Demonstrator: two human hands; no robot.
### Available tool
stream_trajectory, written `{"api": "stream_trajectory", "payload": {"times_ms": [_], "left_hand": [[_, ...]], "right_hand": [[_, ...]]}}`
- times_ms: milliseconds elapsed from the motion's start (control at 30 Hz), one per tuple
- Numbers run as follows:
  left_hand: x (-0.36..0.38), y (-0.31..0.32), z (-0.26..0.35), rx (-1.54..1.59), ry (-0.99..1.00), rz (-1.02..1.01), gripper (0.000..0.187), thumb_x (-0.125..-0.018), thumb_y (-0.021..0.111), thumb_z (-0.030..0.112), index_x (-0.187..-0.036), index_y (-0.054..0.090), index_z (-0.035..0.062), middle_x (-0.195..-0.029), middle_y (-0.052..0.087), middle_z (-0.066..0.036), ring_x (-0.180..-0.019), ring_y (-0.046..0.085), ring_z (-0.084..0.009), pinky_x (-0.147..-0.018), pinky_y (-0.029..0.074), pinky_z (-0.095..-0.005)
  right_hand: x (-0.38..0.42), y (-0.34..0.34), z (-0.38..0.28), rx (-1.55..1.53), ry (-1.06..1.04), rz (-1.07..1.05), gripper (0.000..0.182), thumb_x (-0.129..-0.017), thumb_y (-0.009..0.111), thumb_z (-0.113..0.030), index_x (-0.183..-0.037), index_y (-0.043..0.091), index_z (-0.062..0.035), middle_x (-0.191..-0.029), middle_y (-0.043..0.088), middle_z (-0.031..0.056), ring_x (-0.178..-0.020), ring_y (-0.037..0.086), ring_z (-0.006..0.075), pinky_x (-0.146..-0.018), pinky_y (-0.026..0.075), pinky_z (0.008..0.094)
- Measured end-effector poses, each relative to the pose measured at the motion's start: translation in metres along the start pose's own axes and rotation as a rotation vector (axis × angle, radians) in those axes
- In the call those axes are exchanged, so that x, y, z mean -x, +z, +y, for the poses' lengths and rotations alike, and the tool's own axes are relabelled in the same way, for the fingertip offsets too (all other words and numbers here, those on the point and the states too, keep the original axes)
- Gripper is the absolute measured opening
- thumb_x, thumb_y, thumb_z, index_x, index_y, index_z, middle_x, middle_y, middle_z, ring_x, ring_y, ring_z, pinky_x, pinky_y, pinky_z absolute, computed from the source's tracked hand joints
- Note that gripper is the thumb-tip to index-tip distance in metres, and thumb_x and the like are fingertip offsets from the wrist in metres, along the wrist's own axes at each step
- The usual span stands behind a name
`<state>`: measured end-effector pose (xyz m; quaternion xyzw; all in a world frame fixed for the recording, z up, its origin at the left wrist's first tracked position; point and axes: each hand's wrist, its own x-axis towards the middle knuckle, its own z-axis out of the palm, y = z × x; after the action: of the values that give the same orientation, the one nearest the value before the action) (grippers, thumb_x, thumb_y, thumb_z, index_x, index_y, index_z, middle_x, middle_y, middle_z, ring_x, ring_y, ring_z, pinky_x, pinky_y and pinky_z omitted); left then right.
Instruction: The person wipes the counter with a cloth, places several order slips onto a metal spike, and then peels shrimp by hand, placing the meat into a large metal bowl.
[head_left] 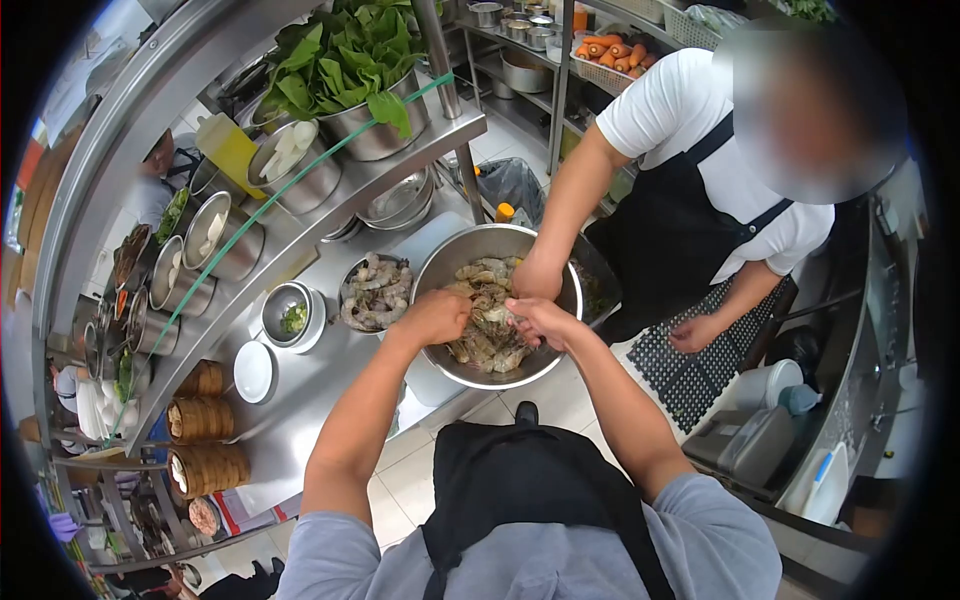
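A large steel bowl [428,352] holds a heap of raw, unpeeled shrimp [490,345]. My left hand [437,316] reaches over the bowl's left side, its fingers curled in at the shrimp; what they hold is hidden. From the right, my right hand [547,322] comes in with thumb and fingers closed around what looks like a shrimp. Between and beyond my hands, a co-worker's hand [538,280] is down in the same bowl. To the left, a smaller bowl of grey, peeled-looking shrimp [376,292] stands on the steel counter [310,385].
The co-worker in a black apron [660,235] stands close on the right. A steel shelf [400,165] with leafy greens [340,60] and several pots overhangs the counter. White bowls [300,318], a small plate [255,371] and bamboo steamers [205,420] are to the left.
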<state>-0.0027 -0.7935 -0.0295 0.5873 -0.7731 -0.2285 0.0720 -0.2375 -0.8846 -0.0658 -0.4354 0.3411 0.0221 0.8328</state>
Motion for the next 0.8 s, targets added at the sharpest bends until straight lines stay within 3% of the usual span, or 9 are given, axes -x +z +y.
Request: {"api": "stream_trajectory", "payload": {"times_ms": [67, 100, 133, 200, 233, 300, 400, 567, 800], "left_hand": [[-0.002, 0.005, -0.009, -0.075, -0.043, 0.097, 0.018, -0.081, 0.053, 0.012, -0.090, 0.065, 0.0022, -0.101, 0.064, -0.022, -0.098, 0.060, -0.0421, -0.087, 0.049, -0.0501], [-0.004, 0.012, -0.019, -0.149, -0.086, 0.193, 0.019, -0.082, 0.054, 0.013, -0.091, 0.067, 0.0042, -0.106, 0.065, -0.021, -0.102, 0.062, -0.0413, -0.090, 0.049, -0.0484], [-0.011, 0.022, -0.028, -0.147, -0.089, 0.196, 0.019, -0.082, 0.054, 0.013, -0.091, 0.067, 0.0042, -0.106, 0.065, -0.021, -0.102, 0.062, -0.0413, -0.090, 0.049, -0.0484], [-0.035, 0.044, -0.038, -0.142, -0.324, 0.239, 0.028, -0.088, 0.055, 0.021, -0.110, 0.067, 0.0088, -0.118, 0.064, -0.017, -0.111, 0.060, -0.0396, -0.096, 0.047, -0.0484], [-0.042, 0.050, -0.036, -0.137, -0.329, 0.245, 0.028, -0.088, 0.055, 0.021, -0.110, 0.067, 0.0088, -0.118, 0.064, -0.017, -0.111, 0.060, -0.0396, -0.096, 0.047, -0.0484], [-0.054, 0.050, -0.022, -0.158, -0.552, -0.071, 0.039, -0.092, 0.054, 0.029, -0.128, 0.060, 0.0137, -0.124, 0.061, -0.015, -0.123, 0.054, -0.0346, -0.104, 0.040, -0.0521], [-0.059, 0.053, -0.005, -0.141, -0.543, -0.060, 0.043, -0.093, 0.054, 0.035, -0.132, 0.060, 0.0151, -0.131, 0.058, -0.013, -0.130, 0.048, -0.0317, -0.107, 0.033, -0.0561], [-0.051, 0.059, -0.014, -0.189, -0.457, -0.039, 0.036, -0.092, 0.056, 0.037, -0.121, 0.067, 0.0188, -0.130, 0.059, -0.013, -0.124, 0.052, -0.0320, -0.102, 0.036, -0.0533], [-0.020, 0.026, -0.006, -0.118, -0.395, -0.338, 0.035, -0.088, 0.058, 0.030, -0.118, 0.069, 0.0156, -0.121, 0.066, -0.015, -0.117, 0.060, -0.0329, -0.102, 0.040, -0.0530]], "right_hand": [[0.003, 0.004, 0.011, 0.219, -0.074, 0.254, 0.039, -0.100, 0.052, -0.047, -0.101, 0.061, -0.0087, -0.070, 0.043, -0.0031, -0.055, 0.039, 0.0098, -0.048, 0.033, 0.0256], [0.004, 0.006, 0.015, 0.356, -0.129, 0.276, 0.040, -0.102, 0.047, -0.042, -0.101, 0.062, -0.0047, -0.074, 0.057, 0.0084, -0.059, 0.054, 0.0228, -0.055, 0.045, 0.0352], [0.004, 0.009, 0.019, 0.360, -0.128, 0.275, 0.040, -0.102, 0.047, -0.042, -0.101, 0.062, -0.0047, -0.074, 0.057, 0.0084, -0.059, 0.054, 0.0228, -0.055, 0.045, 0.0352], [0.006, 0.021, 0.018, 0.822, -0.459, 0.350, 0.041, -0.102, 0.045, -0.037, -0.099, 0.061, 0.0001, -0.085, 0.064, 0.0235, -0.075, 0.062, 0.0399, -0.071, 0.049, 0.0464], [0.011, 0.029, 0.014, 0.830, -0.377, 0.361, 0.039, -0.102, 0.043, -0.032, -0.096, 0.059, 0.0031, -0.095, 0.063, 0.0308, -0.090, 0.061, 0.0477, -0.084, 0.045, 0.0512], [0.015, 0.036, 0.011, 0.914, -0.428, 0.393, 0.038, -0.102, 0.044, -0.032, -0.095, 0.059, 0.0028, -0.094, 0.063, 0.0307, -0.090, 0.061, 0.0479, -0.084, 0.046, 0.0513], [0.016, 0.033, 0.009, 1.014, -0.526, 0.471, 0.034, -0.102, 0.044, -0.028, -0.091, 0.058, 0.0016, -0.088, 0.064, 0.0275, -0.081, 0.063, 0.0434, -0.077, 0.048, 0.0483], [0.028, 0.030, -0.005, 0.248, -0.238, 0.209, 0.031, -0.106, 0.039, -0.030, -0.089, 0.051, -0.0068, -0.070, 0.053, 0.0032, -0.060, 0.057, 0.0141, -0.056, 0.048, 0.0303], [0.003, 0.028, -0.008, 0.236, -0.327, 0.174, 0.029, -0.105, 0.043, -0.031, -0.092, 0.049, -0.0061, -0.069, 0.052, 0.0027, -0.058, 0.055, 0.0157, -0.056, 0.049, 0.0318]]}}
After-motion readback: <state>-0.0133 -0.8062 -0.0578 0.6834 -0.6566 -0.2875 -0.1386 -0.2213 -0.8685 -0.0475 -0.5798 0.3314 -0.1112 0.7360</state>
